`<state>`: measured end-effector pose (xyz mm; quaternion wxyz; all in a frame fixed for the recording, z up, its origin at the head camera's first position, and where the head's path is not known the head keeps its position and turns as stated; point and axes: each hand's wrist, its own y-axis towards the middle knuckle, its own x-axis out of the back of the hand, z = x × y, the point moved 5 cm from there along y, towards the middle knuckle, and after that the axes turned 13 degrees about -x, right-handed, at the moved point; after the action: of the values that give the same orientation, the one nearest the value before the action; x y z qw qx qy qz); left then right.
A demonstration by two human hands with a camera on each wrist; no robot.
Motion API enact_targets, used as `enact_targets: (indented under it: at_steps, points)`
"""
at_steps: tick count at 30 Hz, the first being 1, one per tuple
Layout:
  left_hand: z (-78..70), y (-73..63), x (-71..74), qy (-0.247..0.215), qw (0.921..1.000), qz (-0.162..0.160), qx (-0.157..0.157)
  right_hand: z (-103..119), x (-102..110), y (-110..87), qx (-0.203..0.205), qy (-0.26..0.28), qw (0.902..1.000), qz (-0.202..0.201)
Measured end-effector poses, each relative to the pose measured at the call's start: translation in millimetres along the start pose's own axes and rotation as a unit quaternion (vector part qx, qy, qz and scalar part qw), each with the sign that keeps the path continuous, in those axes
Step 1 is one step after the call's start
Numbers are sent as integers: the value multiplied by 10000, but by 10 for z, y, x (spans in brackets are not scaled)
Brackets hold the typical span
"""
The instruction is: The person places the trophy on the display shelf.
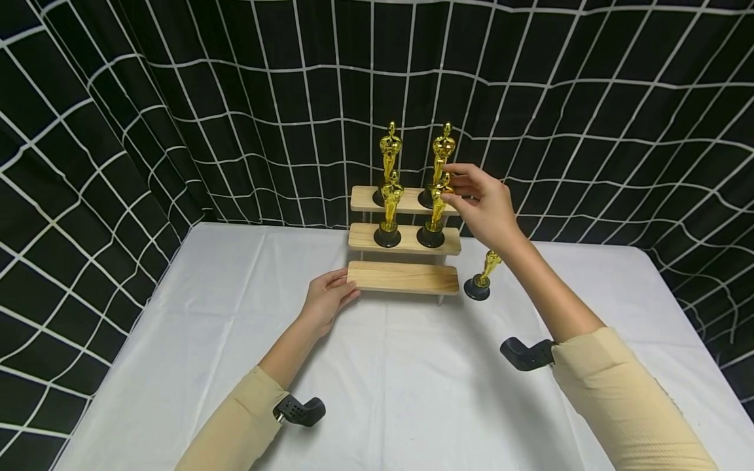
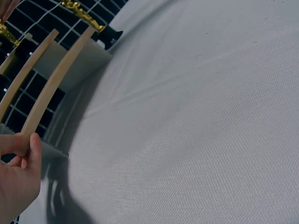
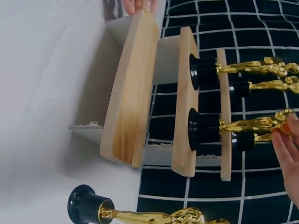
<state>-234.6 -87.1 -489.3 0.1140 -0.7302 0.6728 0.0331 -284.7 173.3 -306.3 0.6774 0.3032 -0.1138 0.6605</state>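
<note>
A three-tier wooden display stand point(image 1: 403, 277) stands on the white table. My left hand point(image 1: 323, 301) holds the left end of its lowest board, thumb on one face and fingers on the other, also seen in the left wrist view. On the middle board stand two gold figure trophies with black bases. My right hand point(image 1: 485, 203) pinches the upper part of the right trophy point(image 1: 434, 226), whose base rests on the board. The left trophy point(image 1: 389, 216) stands beside it. In the right wrist view, the fingertips point(image 3: 279, 140) touch the gold figure near its head.
Two more trophies stand on the top board point(image 1: 360, 198), partly hidden behind those in front. Another trophy point(image 1: 480, 282) stands on the white tablecloth point(image 1: 330, 405) right of the stand, partly covered by my right forearm. A black curtain with white grid lines point(image 1: 283, 124) hangs behind.
</note>
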Motion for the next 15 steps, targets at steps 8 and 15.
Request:
enact_targets:
  at_steps: [8,15]
  points:
    - [-4,-8,1,-27,10000,15,-33,-60,23,-33,-115,-79,9998,141]
    - [-2,-8,-2,-17,10000,36,-28,-235,140,-137,-170,-98,9998,85]
